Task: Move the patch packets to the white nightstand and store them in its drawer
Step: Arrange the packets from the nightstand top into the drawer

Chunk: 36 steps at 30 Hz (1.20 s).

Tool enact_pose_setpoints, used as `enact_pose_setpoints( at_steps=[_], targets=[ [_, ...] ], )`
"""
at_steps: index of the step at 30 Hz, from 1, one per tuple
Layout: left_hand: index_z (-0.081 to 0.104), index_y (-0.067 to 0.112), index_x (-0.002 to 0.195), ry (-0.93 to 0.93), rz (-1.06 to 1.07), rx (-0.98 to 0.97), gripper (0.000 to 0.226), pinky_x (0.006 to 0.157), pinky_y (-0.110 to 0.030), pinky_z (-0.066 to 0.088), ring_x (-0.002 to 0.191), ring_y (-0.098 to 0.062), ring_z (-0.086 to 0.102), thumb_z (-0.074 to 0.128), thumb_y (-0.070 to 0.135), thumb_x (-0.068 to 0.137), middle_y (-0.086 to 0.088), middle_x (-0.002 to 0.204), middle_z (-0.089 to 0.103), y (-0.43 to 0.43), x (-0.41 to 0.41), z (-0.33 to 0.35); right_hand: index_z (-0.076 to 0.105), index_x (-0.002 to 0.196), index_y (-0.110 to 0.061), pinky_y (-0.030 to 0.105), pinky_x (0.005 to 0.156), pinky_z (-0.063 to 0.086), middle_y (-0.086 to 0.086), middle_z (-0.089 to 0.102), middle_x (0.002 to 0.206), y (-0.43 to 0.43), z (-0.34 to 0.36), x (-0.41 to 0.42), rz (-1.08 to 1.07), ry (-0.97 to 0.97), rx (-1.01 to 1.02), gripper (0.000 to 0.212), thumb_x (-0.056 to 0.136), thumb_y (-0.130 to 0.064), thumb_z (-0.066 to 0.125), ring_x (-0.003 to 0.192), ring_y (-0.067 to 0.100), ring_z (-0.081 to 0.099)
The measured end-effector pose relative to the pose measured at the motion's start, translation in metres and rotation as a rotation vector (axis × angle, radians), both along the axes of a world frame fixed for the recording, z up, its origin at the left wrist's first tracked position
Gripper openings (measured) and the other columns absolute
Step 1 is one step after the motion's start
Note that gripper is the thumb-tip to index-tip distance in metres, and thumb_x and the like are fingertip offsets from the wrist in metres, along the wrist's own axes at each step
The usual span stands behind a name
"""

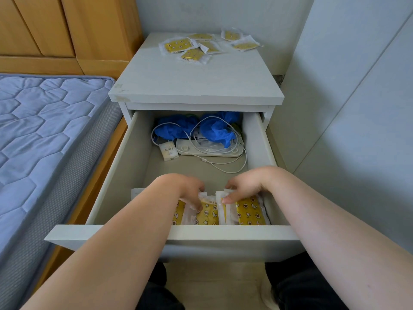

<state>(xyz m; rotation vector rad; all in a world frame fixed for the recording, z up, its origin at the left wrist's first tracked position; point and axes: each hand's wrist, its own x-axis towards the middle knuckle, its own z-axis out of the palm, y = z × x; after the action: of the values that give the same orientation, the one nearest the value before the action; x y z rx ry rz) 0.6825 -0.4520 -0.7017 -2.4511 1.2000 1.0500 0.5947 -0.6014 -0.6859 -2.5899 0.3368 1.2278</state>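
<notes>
Left hand (183, 186), right hand (245, 184), both tight on patch packets (250, 212) in drawer (125, 166).

Light: soft, even, cool-toned, moderately bright. Shadows: faint; the nightstand (196, 81) dims the back of the drawer (134, 157), and a darker band lies under its front. Focus: sharp centrally; slight motion smear on my left grip (186, 190). Distortion: wide-angle bowing at the edges, bending the mattress (44, 130) border and the right-hand wall (346, 86). Fine detail: mildly soft.
</notes>
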Motion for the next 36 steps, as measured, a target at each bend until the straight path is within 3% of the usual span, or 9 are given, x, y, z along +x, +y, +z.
enact_pose_setpoints(
  at_steps=[5,12,16,19,23,26,30,36],
  targets=[
    [0.041,0.026,0.142,0.012,0.07,-0.143,0.057,0.102,-0.035,0.04,0.124,-0.02,0.049,0.061,0.038,0.09,0.001,0.139,0.049,-0.005,0.003,0.0,0.051,0.134,-0.017,0.041,0.096,0.049,0.005,0.059,0.127,0.001,0.001,0.003,-0.092,-0.158,0.001,0.058,0.094,-0.058,0.039,0.109,0.024,0.059],
    [0.044,0.027,0.14,0.028,0.065,-0.156,0.053,0.103,-0.036,0.04,0.124,-0.02,0.05,0.059,0.039,0.091,0.001,0.139,0.05,-0.006,0.002,0.003,0.06,0.123,-0.025,0.037,0.099,0.047,-0.002,0.057,0.13,0.0,-0.001,0.001,-0.029,-0.128,0.079,0.041,0.085,-0.037,0.069,0.115,0.02,0.057],
    [0.025,0.027,0.15,0.08,0.014,-0.073,0.07,0.109,-0.039,0.036,0.134,-0.021,0.041,0.06,0.042,0.09,0.002,0.151,0.037,-0.008,-0.003,0.001,0.063,0.113,-0.025,0.035,0.092,0.051,-0.001,0.058,0.125,0.001,-0.008,0.002,0.006,-0.153,0.064,0.039,0.077,-0.024,0.077,0.11,0.021,0.058],
    [0.021,0.029,0.15,0.093,-0.015,-0.05,0.074,0.107,-0.039,0.036,0.134,-0.022,0.04,0.06,0.045,0.089,0.002,0.151,0.036,-0.01,-0.008,-0.002,0.053,0.124,-0.023,0.038,0.092,0.051,0.0,0.056,0.128,0.001,-0.015,0.005,0.018,-0.158,0.008,0.06,0.072,-0.029,0.081,0.111,0.022,0.057],
    [0.035,0.03,0.143,0.092,-0.044,-0.051,0.065,0.101,-0.037,0.041,0.126,-0.021,0.046,0.063,0.046,0.086,0.003,0.143,0.044,-0.01,-0.009,-0.002,0.036,0.142,-0.022,0.042,0.095,0.05,0.001,0.051,0.138,0.0,-0.017,0.006,0.022,-0.122,-0.056,0.089,0.068,-0.037,0.083,0.118,0.026,0.055],
    [0.044,0.028,0.138,0.072,-0.061,-0.096,0.06,0.098,-0.035,0.04,0.125,-0.021,0.046,0.065,0.047,0.085,0.002,0.141,0.045,-0.011,-0.009,0.0,0.05,0.133,-0.017,0.037,0.079,0.054,0.004,0.06,0.126,0.004,-0.016,0.005,0.109,-0.015,-0.147,0.076,0.069,-0.049,0.078,0.106,0.026,0.062],
    [0.038,0.03,0.14,0.068,-0.049,-0.082,0.068,0.091,-0.032,0.038,0.124,-0.022,0.047,0.07,0.046,0.082,0.002,0.142,0.045,-0.011,-0.013,-0.002,0.045,0.136,-0.02,0.034,0.084,0.05,0.003,0.056,0.13,0.008,-0.017,0.004,0.167,0.088,-0.161,0.078,0.072,-0.056,0.073,0.112,0.026,0.059],
    [0.02,0.028,0.15,0.089,-0.041,-0.067,0.088,0.106,-0.038,0.037,0.133,-0.023,0.04,0.071,0.046,0.08,0.001,0.15,0.037,-0.011,-0.013,-0.004,0.045,0.135,-0.02,0.033,0.084,0.051,0.002,0.06,0.126,0.004,-0.009,0.0,0.109,0.051,-0.101,0.078,0.072,-0.056,0.073,0.107,0.024,0.062]
  ],
)
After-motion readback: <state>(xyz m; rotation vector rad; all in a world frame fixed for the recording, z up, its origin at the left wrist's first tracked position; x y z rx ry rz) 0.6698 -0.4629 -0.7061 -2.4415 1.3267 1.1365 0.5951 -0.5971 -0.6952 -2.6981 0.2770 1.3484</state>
